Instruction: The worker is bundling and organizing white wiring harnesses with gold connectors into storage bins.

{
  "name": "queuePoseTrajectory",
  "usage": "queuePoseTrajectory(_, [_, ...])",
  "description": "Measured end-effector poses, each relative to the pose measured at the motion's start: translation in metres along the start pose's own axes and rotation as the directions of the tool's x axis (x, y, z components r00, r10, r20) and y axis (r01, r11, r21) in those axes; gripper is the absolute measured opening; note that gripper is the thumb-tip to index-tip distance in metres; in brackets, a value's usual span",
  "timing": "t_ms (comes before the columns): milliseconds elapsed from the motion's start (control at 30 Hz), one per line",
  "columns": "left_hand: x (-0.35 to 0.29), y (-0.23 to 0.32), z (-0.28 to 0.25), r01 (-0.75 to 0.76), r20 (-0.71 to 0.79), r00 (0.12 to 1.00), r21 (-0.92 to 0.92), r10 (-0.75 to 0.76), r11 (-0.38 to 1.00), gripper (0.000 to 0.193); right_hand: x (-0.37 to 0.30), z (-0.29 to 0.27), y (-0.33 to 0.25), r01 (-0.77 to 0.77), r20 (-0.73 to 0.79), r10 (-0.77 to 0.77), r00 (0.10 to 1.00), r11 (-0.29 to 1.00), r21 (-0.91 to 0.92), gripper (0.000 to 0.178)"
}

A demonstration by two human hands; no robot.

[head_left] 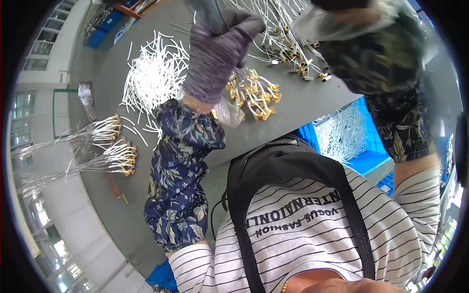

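My left hand (222, 58), in a grey-purple knitted glove, is closed over the table. A smooth dark grey thing (207, 15) shows at its fingers; blur and the frame's top edge hide what kind it is. Beside the wrist lies a heap of short white tubes (154, 73). On the other side is a cluster of brass-coloured terminals with white sleeves (261, 97). My right hand (348, 5) is at the upper right, dark-gloved, blurred and cut off by the frame, so its fingers are hidden. Below it lie thin wires with brass ends (298, 56).
Bundles of white-sleeved wires with brass ends (122, 158) hang over the left edge of the grey table (293, 105). A blue bin (373, 134) holding white tubes is below the table's near edge. Blue containers (100, 34) stand at the far left.
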State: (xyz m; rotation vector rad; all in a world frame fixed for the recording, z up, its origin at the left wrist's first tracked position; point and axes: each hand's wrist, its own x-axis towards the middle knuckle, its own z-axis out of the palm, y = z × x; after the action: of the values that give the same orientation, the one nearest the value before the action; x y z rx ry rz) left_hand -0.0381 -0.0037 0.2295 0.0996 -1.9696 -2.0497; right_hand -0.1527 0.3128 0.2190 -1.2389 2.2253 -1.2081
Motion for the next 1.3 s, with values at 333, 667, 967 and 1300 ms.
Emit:
queuePoseTrajectory(333, [0.008, 0.003, -0.003, 0.007, 0.178, 0.983, 0.159, -0.036, 0.987, 0.026, -0.030, -0.012, 0.000, -0.129, -0.059, 0.126, 0.990, 0.991, -0.045, 0.048])
queuePoseTrajectory(667, [-0.007, 0.000, 0.007, -0.004, 0.056, 0.998, 0.027, 0.002, 1.000, 0.035, -0.052, -0.014, 0.005, -0.188, -0.103, 0.180, 0.978, 0.979, -0.074, 0.045])
queuePoseTrajectory(967, [-0.024, -0.012, 0.047, -0.420, -0.272, 0.863, 0.079, 0.425, 0.904, 0.047, -0.076, -0.008, -0.013, -0.222, -0.099, 0.216, 0.971, 0.973, -0.063, 0.042])
queuePoseTrajectory(1300, [-0.014, -0.026, 0.013, -0.466, -0.222, 0.877, -0.183, 0.426, 0.866, 0.062, 0.024, -0.074, 0.084, -0.241, -0.260, 0.192, 0.946, 0.955, -0.173, 0.040])
